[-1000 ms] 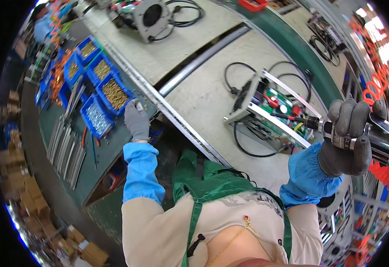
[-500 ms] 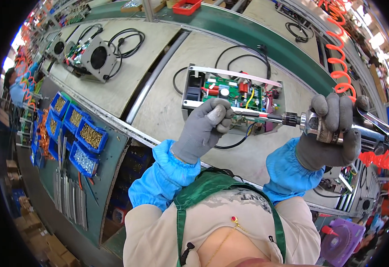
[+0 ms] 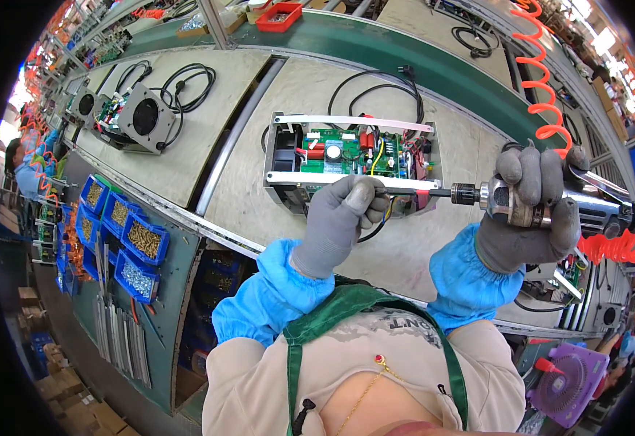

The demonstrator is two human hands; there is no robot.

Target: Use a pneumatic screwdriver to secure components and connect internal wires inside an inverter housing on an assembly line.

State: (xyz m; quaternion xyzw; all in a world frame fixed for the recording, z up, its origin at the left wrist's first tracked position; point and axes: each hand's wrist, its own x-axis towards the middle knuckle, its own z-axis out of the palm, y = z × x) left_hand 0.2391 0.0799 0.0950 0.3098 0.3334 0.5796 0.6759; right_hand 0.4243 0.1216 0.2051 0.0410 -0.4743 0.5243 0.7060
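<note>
My right hand (image 3: 539, 207), in a grey glove, is wrapped round a pneumatic screwdriver (image 3: 506, 205) held level, its long bit pointing left. My left hand (image 3: 341, 221), also gloved, has its thumb and fingers pinched at the tip of the screwdriver bit (image 3: 437, 192). Whether a screw sits in that pinch is hidden. Just beyond my hands an open metal-framed electronic unit (image 3: 292, 178) lies on the bench, with a green circuit board (image 3: 357, 152), a black fan at its left end and two pale side rails. The bit passes in front of its near right corner.
Blue bins (image 3: 143, 240) of brass and silver screws stand at the left, beside several metal strips (image 3: 121, 338). Another unit with a round fan (image 3: 143, 116) sits on the far left bench. An orange coiled air hose (image 3: 543, 87) hangs at right. A red tray (image 3: 280, 17) is at the back.
The view has shifted, so the unit appears further left. My hands keep the screwdriver and bit tip together, and they now appear closer to the unit's near rail.
</note>
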